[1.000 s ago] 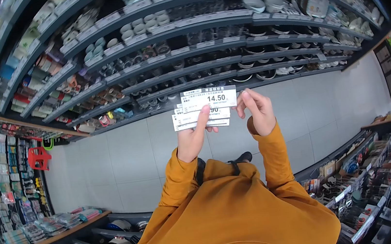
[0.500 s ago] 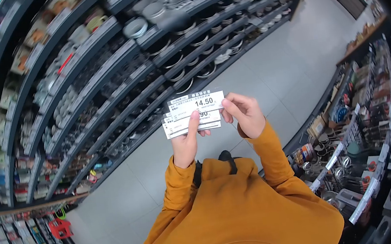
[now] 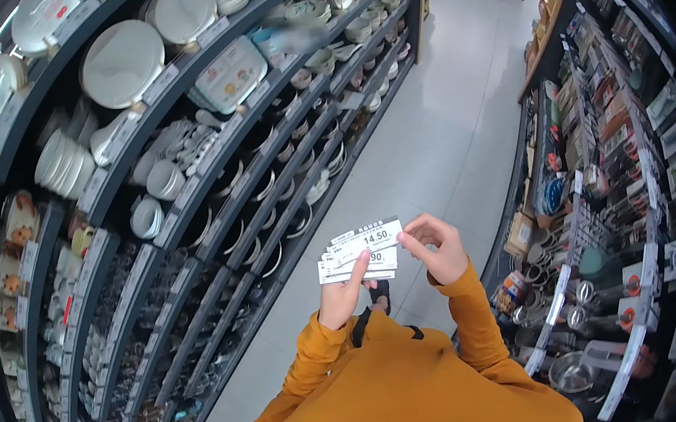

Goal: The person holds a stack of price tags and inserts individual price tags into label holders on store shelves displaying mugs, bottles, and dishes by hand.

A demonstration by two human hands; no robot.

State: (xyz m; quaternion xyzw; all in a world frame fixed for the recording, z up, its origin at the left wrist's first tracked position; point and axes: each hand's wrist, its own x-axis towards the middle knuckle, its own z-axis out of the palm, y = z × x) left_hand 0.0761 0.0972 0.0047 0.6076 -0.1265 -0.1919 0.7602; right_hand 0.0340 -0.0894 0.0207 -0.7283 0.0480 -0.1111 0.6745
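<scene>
A person in a mustard top (image 3: 402, 389) holds a fan of white price tags (image 3: 335, 269) above the pale floor (image 3: 471, 93) of a store aisle. The left hand (image 3: 342, 296) is closed on the tags, its thumb pressed across the front and its fingers curled behind. The right hand (image 3: 442, 250) is at their right edge, its thumb tip touching the top tag (image 3: 357, 245) and its forefinger bent close beside it; whether the two pinch the card cannot be told. The top tag, tilted against those beneath, reads 14.50; part of another price, "90", shows below. A dark shoe (image 3: 379, 293) appears just beyond the left hand. At left, dark shelves (image 3: 97, 211) bear plates (image 3: 123, 64), bowls (image 3: 166, 181) and a printed tray (image 3: 231, 74). At right, a rack (image 3: 553, 303) of kitchen tools lines the aisle, a metal pan (image 3: 571, 372) near its close end.
</scene>
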